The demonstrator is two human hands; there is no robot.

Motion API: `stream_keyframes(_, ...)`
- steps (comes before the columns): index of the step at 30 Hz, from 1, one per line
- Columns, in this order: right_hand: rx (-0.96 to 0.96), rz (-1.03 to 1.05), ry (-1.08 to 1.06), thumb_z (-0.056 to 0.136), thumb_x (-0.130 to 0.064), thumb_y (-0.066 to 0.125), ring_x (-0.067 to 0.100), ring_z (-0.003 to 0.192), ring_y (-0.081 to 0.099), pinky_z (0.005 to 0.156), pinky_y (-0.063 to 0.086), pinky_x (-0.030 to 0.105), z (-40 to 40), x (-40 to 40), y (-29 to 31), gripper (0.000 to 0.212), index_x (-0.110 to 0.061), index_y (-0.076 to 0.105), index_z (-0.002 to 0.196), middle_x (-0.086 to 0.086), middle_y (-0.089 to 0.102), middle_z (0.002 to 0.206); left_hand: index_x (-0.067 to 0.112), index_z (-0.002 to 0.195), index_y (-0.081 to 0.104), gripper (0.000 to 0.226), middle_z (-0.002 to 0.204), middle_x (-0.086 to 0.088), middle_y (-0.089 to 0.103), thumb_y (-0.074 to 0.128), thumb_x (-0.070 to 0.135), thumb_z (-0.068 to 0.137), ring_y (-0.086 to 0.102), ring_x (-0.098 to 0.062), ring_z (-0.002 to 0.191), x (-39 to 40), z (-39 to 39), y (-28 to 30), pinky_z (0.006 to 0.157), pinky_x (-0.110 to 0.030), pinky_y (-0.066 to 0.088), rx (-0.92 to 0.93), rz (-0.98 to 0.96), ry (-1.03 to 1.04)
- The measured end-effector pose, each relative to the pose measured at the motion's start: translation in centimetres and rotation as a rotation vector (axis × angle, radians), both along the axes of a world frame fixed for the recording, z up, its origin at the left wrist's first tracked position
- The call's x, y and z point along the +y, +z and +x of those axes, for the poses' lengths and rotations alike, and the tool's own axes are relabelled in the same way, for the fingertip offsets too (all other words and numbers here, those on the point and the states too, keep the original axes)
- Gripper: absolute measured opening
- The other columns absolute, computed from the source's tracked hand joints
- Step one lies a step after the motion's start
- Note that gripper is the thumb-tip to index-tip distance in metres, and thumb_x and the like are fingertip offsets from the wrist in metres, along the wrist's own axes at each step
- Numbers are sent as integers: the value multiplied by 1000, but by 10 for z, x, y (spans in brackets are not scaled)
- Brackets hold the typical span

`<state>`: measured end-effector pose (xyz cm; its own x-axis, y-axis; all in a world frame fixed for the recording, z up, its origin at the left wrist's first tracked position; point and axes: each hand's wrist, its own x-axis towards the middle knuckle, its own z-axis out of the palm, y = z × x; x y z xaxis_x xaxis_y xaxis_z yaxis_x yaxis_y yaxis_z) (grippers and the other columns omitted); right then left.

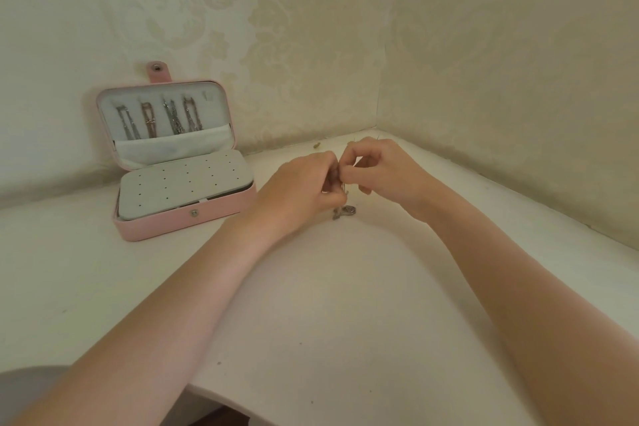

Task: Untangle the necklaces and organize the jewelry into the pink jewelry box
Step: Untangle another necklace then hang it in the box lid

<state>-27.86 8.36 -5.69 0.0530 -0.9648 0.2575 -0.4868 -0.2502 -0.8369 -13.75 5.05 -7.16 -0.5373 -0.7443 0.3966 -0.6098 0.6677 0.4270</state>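
No readable writing or brand anywhere; only plain metal snaps on the box (179,221) front and on its tab.

Left hand (301,190) and right hand (383,166) meeting fingertip to fingertip over the table (328,304), both curled and pinching a thin silver chain (344,211) between them. Rest of the chain hanging just below the fingers, bunched in a small heap touching the tabletop. Exact fingers on the chain too small to tell.

Pink box open, to the left of the hands and well apart from them, lid leaning back against the wall (242,28). Four necklaces (159,116) hung side by side in the lid above a white pocket. White perforated panel covering the base.

Small yellowish bit (315,146) on the table near the far corner, just behind the hands.

Walls closing in behind and to the right, meeting in a corner close behind the hands. Curved table edge at the bottom, near the forearms. Bare tabletop between the arms and in front of the box.
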Motion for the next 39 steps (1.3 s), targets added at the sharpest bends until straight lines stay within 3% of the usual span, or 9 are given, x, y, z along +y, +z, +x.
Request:
stream_keyframes(3,-41,-4,-19,80,-2,61,6,52,43,54,35,10,2,1,0,24,-16,56,60,-8,48,81,27,64,37,29,61,12,42,59,13,78,40,-5,55,-1,0,-1,58,-28,28,36,-39,12)
stream_keyframes(7,-86,-29,10,82,1,59,16,59,40,51,32,12,1,2,3,25,-15,58,62,-7,50,75,18,68,51,18,56,12,48,62,7,78,42,-4,48,-1,4,1,48,-15,35,339,178,-58)
stream_keyframes(13,167,-48,23,78,-8,68,10,74,52,66,38,9,-5,-5,-1,17,-21,61,70,-9,48,87,13,66,54,23,71,-3,53,50,5,86,48,-5,51,-3,3,4,45,-18,41,551,551,-73)
stream_keyframes(17,235,-70,7,78,-8,68,10,71,53,61,38,9,-4,-7,-3,21,-22,57,67,-8,52,84,15,64,54,18,55,7,57,57,8,80,49,-11,44,-4,0,-2,49,-23,41,516,414,36)
stream_keyframes(22,78,-52,45,82,-1,62,-1,50,47,50,34,8,-2,-4,-1,21,-13,57,66,-8,56,63,15,65,49,21,50,6,55,60,1,76,44,-8,35,-5,0,-2,45,-21,36,607,305,76)
stream_keyframes(25,-115,-33,35,83,2,57,7,56,46,53,37,17,-5,-4,-1,21,-11,55,66,-7,52,61,18,75,46,23,63,6,58,59,0,79,40,-14,43,-4,0,1,42,-22,33,589,358,-29)
stream_keyframes(30,-137,22,14,83,0,55,10,56,44,56,37,20,-3,-4,-4,24,-12,57,62,-8,52,58,20,83,50,23,72,6,56,62,1,77,44,-10,49,-5,1,-3,41,-23,36,393,388,-111)
stream_keyframes(33,-350,31,25,85,1,53,11,59,45,54,36,23,-5,-7,-1,25,-9,54,62,2,49,64,23,71,57,21,64,10,53,61,3,77,44,-4,43,-6,3,-5,46,-21,39,260,321,-87)
stream_keyframes(39,-433,56,66,87,-2,56,12,58,45,54,35,22,-13,-5,2,24,-8,59,64,0,54,65,16,81,66,15,74,5,57,57,6,88,52,-1,57,-5,4,4,49,-18,45,606,563,-114)
